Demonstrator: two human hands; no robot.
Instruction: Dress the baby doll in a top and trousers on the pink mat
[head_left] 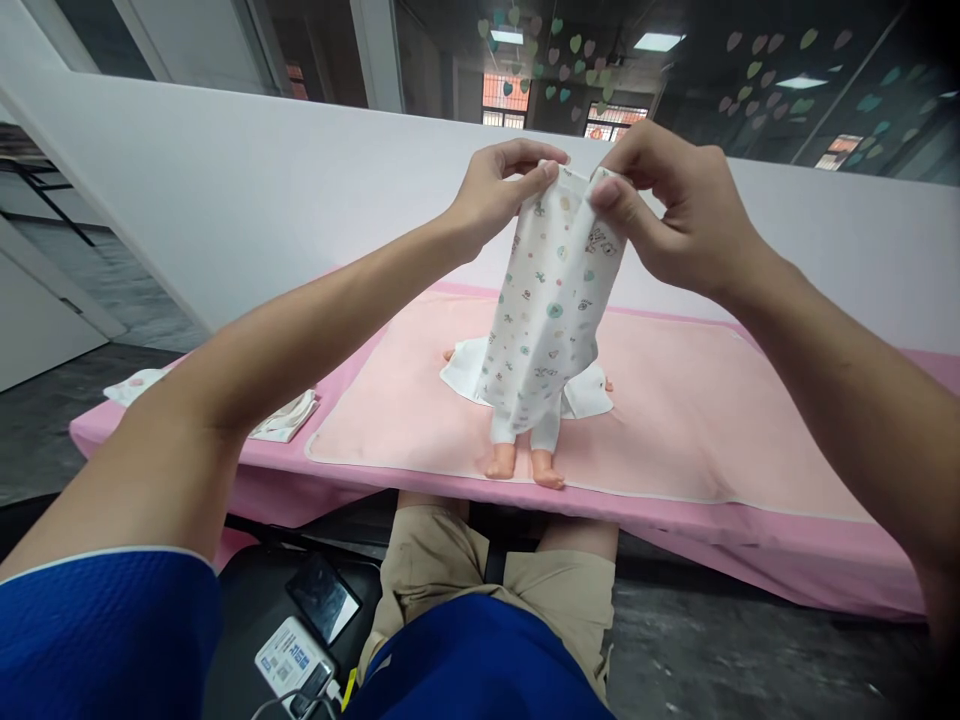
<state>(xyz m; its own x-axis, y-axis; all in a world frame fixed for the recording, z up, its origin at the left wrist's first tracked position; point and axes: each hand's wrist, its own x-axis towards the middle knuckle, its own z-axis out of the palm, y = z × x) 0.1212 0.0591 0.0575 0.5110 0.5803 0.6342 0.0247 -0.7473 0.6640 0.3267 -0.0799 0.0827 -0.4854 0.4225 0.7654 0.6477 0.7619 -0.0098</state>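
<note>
Both hands hold up a white cloth (553,300) printed with small animals and dots, which looks like a piece of baby clothing or a folded cloth. My left hand (510,185) pinches its top left corner between thumb and fingers. At the top right corner, my right hand (671,205) grips it the same way. The cloth hangs down in front of a baby doll (546,468) lying on its back, feet toward me. White clothing (589,393) covers the doll's arms and legs; its head and trunk are hidden behind the cloth.
A peach mat (690,420) lies on the pink-covered table (330,490). Folded cloths (289,415) sit at the table's left end. On a black chair at lower left lie a phone (324,597) and a white power bank (292,660) with a cable. A white wall (300,190) stands behind.
</note>
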